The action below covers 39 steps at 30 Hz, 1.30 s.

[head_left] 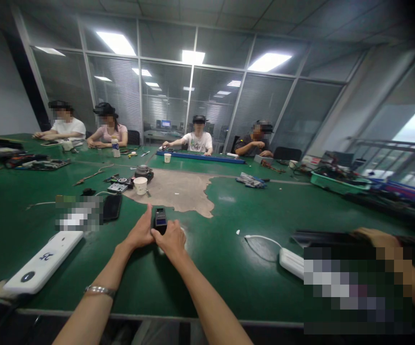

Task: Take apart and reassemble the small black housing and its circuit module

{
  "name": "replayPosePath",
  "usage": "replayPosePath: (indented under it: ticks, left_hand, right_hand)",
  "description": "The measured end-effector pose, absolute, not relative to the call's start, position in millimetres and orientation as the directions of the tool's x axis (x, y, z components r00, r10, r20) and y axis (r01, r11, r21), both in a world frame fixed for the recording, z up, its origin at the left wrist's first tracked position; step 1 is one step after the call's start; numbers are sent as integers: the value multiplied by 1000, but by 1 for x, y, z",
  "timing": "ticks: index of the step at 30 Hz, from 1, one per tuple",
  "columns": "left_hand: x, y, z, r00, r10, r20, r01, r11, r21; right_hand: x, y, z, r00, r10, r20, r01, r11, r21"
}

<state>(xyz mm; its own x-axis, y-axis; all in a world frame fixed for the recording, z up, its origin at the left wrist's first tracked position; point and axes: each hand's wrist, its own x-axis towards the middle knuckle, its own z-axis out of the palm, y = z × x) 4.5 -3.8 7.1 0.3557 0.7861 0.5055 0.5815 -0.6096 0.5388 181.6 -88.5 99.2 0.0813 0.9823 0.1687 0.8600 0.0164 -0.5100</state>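
A small black box-shaped device with a little display on it is between my two hands, close above or on the green table; I cannot tell which. My left hand presses along its left side, one finger pointing up. Around the near right side of it curls my right hand, thumb at the front edge. To the left of my left hand lie a dark phone and a long white power strip. Just beyond the device is a ragged brown sheet.
A paper cup stands near circuit parts. Grey gloves lie further right, with a green basket behind. Another person's hand is at the right, near a white power strip. Several people sit across the table.
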Motion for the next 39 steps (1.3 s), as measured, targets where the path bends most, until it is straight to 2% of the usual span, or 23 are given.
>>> replayPosePath:
  ticks: [4,10,20,25,31,39]
  left_hand:
    - [4,-4,6,352,784,512,560,-614,556]
    - [7,-7,11,341,789,512,556,-608,567]
    - [8,-14,24,339,828,446,588,-557,587]
    - [7,-14,25,343,833,435,610,-549,571]
    - [9,-16,30,357,835,419,633,-546,548]
    - [8,-17,31,359,835,418,645,-545,536]
  right_hand:
    - [184,-86,103,91,977,193,845,27,-534]
    - [178,-80,100,93,985,148,830,6,-558]
    - [205,-78,133,161,939,305,755,82,-651]
    - [261,-79,123,220,918,331,798,27,-603]
    - [298,-82,95,285,929,235,841,-125,-527]
    - [298,-90,87,263,944,198,872,-144,-468]
